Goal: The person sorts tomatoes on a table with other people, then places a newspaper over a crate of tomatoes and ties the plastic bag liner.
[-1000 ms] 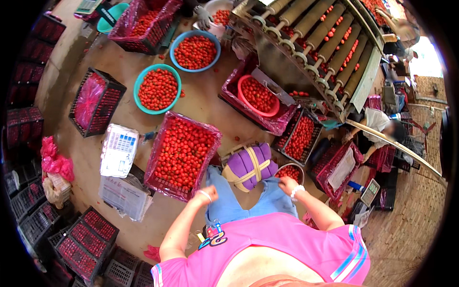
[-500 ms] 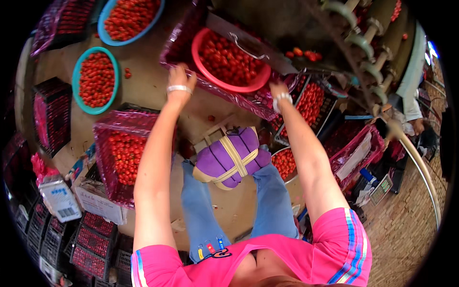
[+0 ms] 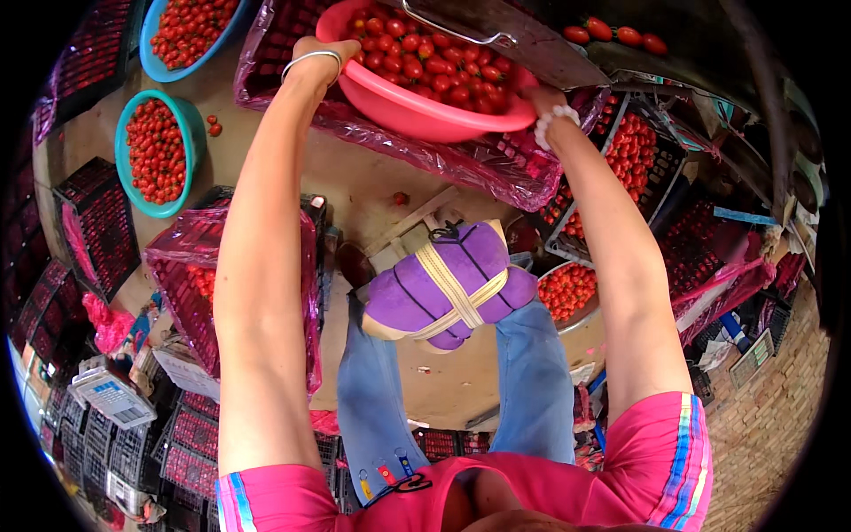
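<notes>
A pink basin [image 3: 399,108] heaped with small red tomatoes [image 3: 434,66] is between my hands at the top, its near wall showing. My left hand [image 3: 324,64] is closed on the basin's left rim. At the right rim my right hand [image 3: 548,105] is closed too, its fingers partly hidden behind the basin's edge. Under the basin lies a crate lined with purple plastic film [image 3: 425,161]. A metal chute lip with a wire handle [image 3: 461,34] juts over the basin's far side.
Two blue-green basins of tomatoes, one a teal basin [image 3: 195,146], stand at the left. A film-lined crate [image 3: 182,257] sits by my left forearm. At right are a black crate of tomatoes [image 3: 631,146] and a round pan [image 3: 581,324]. Between my knees is a purple cushion [image 3: 443,284].
My hands have moved from the crate's film-covered edge to the basin's rims. The basin now sits higher and looks nearer, its near wall more exposed. The view has shifted.
</notes>
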